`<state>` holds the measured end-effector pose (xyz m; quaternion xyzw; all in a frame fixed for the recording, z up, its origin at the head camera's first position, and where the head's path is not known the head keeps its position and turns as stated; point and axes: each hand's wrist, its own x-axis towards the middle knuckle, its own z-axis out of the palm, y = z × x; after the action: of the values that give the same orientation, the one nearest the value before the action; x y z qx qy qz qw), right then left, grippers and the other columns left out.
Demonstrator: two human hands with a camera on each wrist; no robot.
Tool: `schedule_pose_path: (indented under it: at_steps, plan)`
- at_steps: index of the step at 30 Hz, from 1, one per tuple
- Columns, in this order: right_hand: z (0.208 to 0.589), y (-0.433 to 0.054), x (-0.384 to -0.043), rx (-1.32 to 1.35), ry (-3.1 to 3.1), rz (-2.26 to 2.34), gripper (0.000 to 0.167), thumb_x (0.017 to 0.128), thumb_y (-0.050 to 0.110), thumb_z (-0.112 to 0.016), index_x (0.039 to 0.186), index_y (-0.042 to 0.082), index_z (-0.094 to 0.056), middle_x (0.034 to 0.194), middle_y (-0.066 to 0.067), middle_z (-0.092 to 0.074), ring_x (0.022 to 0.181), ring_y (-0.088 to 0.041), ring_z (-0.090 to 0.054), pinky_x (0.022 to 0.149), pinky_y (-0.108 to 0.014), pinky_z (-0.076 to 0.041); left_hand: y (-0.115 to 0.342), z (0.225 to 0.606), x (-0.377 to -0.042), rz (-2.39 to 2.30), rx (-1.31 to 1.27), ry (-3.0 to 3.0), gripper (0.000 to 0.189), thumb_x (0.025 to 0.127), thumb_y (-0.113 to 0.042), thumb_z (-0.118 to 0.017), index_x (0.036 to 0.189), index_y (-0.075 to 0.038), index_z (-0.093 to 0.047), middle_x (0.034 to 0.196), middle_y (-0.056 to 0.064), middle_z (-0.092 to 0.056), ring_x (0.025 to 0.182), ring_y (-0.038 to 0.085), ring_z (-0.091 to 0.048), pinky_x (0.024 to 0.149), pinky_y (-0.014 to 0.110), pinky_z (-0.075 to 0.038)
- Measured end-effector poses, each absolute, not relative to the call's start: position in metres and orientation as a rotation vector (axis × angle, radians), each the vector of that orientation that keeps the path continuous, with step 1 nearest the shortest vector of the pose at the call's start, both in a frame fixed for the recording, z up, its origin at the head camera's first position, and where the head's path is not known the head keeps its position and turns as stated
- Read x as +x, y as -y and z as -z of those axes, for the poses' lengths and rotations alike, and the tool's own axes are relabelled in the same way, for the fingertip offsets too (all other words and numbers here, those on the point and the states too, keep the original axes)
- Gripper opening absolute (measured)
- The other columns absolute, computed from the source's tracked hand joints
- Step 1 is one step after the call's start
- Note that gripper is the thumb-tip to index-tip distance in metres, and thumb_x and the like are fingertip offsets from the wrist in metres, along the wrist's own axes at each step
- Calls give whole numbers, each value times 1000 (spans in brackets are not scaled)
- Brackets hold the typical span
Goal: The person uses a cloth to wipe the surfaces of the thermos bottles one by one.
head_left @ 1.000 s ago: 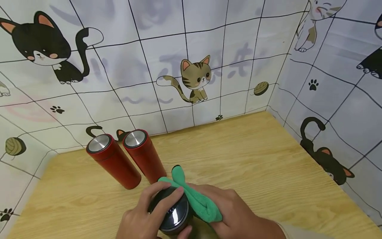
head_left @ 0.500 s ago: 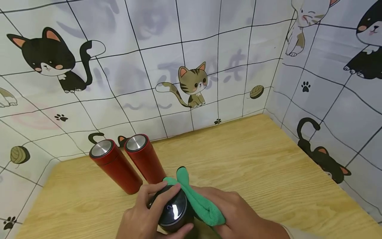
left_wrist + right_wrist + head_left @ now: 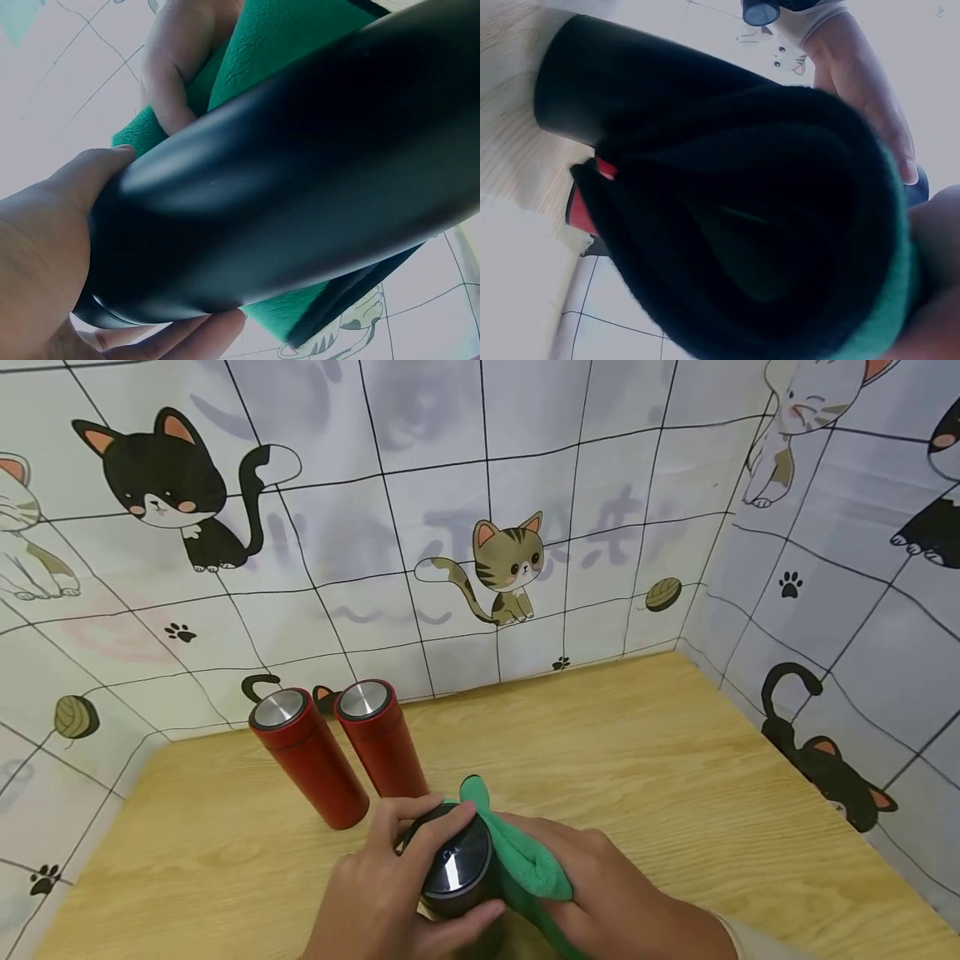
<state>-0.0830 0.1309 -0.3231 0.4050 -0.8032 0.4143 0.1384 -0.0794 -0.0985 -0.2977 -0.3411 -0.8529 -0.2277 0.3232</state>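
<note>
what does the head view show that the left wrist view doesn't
Only the head view shows two red bottles and a glossy lid top. Only the left wrist view shows a long stretch of the black bottle from the side. Both show the left hand holding that bottle, the right hand with the green cloth, and the grid-lined backdrop.

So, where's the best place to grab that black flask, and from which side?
Probably round its top, from above and the person's left, about as the left fingers do. The flask is a smooth cylinder and looks roughly upright, its round top facing up, while the cloth lies against its right side.
</note>
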Motion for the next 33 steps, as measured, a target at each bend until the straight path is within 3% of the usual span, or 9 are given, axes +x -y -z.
schedule_pose_path:
  at_steps: [5, 10, 14, 18, 22, 27, 33]
  plan:
    - [323, -131, -85, 1123, 2383, -1211, 54, 98, 6, -60, 149, 18, -45, 141, 2, -59, 125, -16, -62, 98, -30, -55, 99, 297, -83, 640, -928, 2264, 77, 79, -57, -78, 138, -14, -55, 124, 9, -53, 89, 19, -71, 67, 31, -62]
    - [323, -128, -88, 1098, 2276, -1185, 57, 93, -3, -63, 147, 10, -48, 139, -3, -61, 123, -19, -64, 100, -23, -52, 102, 298, -86, 703, -924, 2288, 98, 76, -50, -84, 149, -5, -38, 130, 8, -52, 104, 18, -67, 78, 36, -62]
    - [324, -125, -89, 1086, 2297, -1171, 57, 94, -2, -62, 148, 11, -47, 140, -3, -60, 123, -19, -63, 100, -25, -53, 106, 296, -88, 782, -948, 2320, 104, 72, -43, -89, 153, -9, -33, 134, 7, -52, 114, 18, -63, 88, 39, -60]
    - [328, -125, -89, 1056, 2400, -1135, 60, 95, -1, -62, 149, 18, -45, 141, 2, -59, 123, -16, -63, 95, -32, -57, 109, 292, -90, 892, -988, 2371, 99, 72, -39, -90, 152, -16, -37, 140, 2, -51, 123, 16, -59, 98, 38, -56]
    - [331, -128, -90, 1031, 2370, -1123, 59, 94, -2, -62, 148, 17, -46, 139, 2, -60, 122, -14, -63, 96, -25, -55, 109, 290, -93, 910, -1019, 2359, 88, 73, -37, -90, 146, -17, -46, 140, 2, -52, 118, 17, -63, 94, 34, -57]
    - [332, -130, -92, 1042, 2174, -1110, 57, 88, -6, -65, 143, 4, -51, 134, -4, -63, 122, -10, -63, 102, -14, -47, 108, 289, -97, 839, -1037, 2328, 82, 72, -35, -91, 142, -17, -51, 140, 3, -54, 109, 19, -69, 87, 32, -60]
    - [335, -126, -97, 1103, 2160, -1110, 56, 88, -7, -63, 142, 4, -52, 133, -4, -64, 121, -11, -63, 103, -15, -47, 115, 289, -95, 859, -964, 2419, 83, 71, -30, -91, 143, -27, -52, 137, 4, -51, 113, 20, -65, 87, 31, -60]
